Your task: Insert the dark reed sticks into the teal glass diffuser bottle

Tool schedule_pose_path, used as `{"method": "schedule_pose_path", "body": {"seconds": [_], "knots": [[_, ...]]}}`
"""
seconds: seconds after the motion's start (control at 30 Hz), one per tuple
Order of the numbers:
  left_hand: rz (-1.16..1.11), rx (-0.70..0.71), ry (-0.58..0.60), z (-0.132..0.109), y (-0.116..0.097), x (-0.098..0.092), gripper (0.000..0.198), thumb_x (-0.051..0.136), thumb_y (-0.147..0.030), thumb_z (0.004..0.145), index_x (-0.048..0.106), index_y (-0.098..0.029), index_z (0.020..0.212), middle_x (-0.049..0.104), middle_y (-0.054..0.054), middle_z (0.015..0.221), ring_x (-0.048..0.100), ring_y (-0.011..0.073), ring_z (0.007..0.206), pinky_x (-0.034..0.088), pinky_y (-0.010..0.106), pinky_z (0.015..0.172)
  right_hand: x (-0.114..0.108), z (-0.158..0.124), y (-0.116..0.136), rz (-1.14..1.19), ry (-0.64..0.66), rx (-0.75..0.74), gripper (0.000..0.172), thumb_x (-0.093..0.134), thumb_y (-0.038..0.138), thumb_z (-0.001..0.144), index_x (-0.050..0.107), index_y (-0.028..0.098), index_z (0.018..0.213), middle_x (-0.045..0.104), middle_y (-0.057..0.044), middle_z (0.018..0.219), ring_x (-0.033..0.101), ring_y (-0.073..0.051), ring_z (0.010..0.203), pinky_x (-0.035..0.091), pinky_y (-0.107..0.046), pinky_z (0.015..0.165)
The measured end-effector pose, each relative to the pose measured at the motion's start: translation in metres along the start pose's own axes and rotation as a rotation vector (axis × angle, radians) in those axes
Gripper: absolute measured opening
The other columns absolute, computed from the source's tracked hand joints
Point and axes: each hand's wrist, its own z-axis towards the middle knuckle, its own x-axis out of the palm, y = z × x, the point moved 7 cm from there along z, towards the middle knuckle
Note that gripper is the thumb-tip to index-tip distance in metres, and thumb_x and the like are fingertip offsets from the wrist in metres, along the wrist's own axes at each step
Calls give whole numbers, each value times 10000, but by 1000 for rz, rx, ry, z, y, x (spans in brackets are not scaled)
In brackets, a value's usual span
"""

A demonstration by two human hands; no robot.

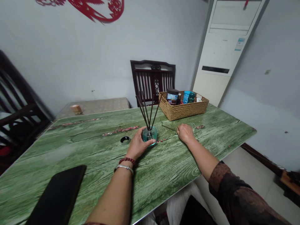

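My left hand (138, 143) is wrapped round a reed diffuser bottle (150, 135), a short teal glass holding clear or bluish liquid, upright on the green table. Several dark reed sticks (147, 114) fan out from its neck. To the right, my right hand (185, 132) is closed on one end of a single reed stick (169, 127), which points left toward the bottle, low over the tabletop. A black ring-shaped cap (125, 140) lies just left of my left hand.
A wicker basket (185, 112) with jars and bottles stands at the back right. At the front left lies a black flat device (58, 193). Behind the table (93, 153) are a dark wooden chair (153, 70) and a low surface bearing a small orange-and-white object (76, 109).
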Motion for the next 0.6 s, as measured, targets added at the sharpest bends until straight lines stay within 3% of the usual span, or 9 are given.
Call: {"method": "schedule_pose_path", "body": {"seconds": [0.17, 0.3, 0.47, 0.6], "knots": [[-8, 14, 2, 0, 2, 1, 732, 827, -474, 635, 600, -196, 1273, 716, 175, 1288, 687, 387, 1198, 519, 559, 1066, -17, -3, -3, 109, -99, 63, 264, 533, 225, 1020, 772, 178, 1123, 800, -170, 1087, 746, -268, 1000, 473, -311, 814], [-14, 18, -7, 1, 4, 2, 725, 825, -472, 643, 602, -205, 1280, 712, 169, 1305, 680, 380, 1219, 516, 551, 1077, -47, -3, -12, 338, -309, 74, 246, 564, 189, 981, 738, 195, 1154, 799, -125, 1056, 737, -242, 979, 483, -305, 843], [7, 14, 0, 1, 6, 3, 726, 828, -465, 653, 602, -207, 1293, 713, 161, 1312, 681, 372, 1218, 525, 534, 1066, -97, -7, -21, 893, -612, 16, 246, 627, 213, 856, 721, 181, 1081, 774, -60, 896, 720, -216, 834, 542, -334, 846], [-5, 30, 9, 1, 5, 3, 721, 830, -460, 664, 599, -205, 1298, 721, 150, 1297, 679, 366, 1217, 523, 534, 1065, -123, -8, 1, 1404, -608, -124, 244, 699, 374, 823, 665, 210, 1002, 727, 7, 800, 674, -161, 674, 569, -291, 681]]}}
